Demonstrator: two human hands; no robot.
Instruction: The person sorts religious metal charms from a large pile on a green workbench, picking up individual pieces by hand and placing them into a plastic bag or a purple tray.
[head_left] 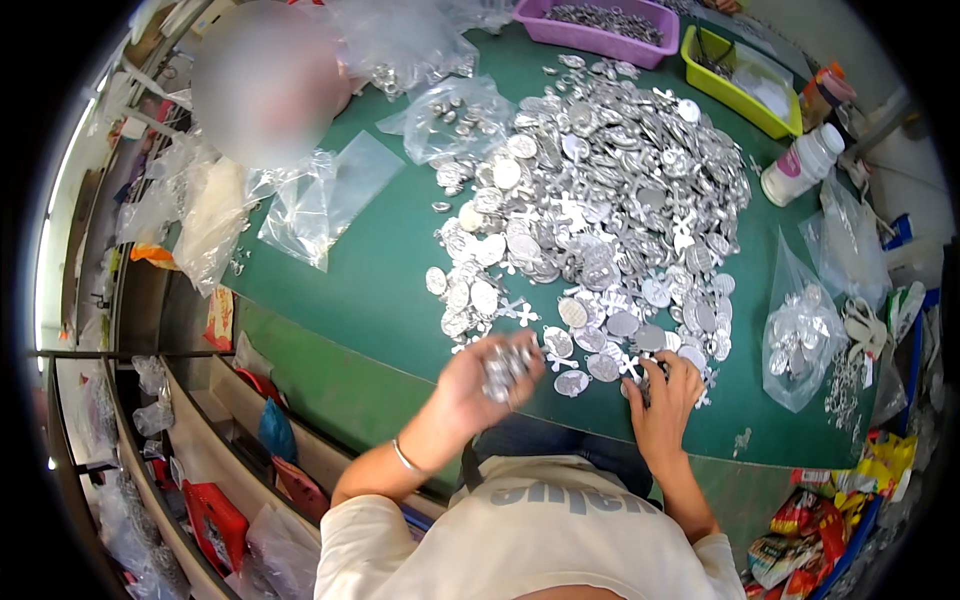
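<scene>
A big heap of silver-coloured oval medals and small crosses covers the middle of the green table. My left hand, with a bracelet on its wrist, is raised at the heap's near left edge. Its fingers curl around a handful of silver medals. At the heap's near edge, my right hand reaches down with bent fingers onto the loose pieces. Its fingertips touch the medals there; whether they grip one is hidden. Beside it lie several flat oval medals and a small cross.
At the back stand a purple tray and a yellow-green tray of small metal parts. A white bottle and a plastic bag of medals are on the right. Empty clear bags lie left, near a blurred person.
</scene>
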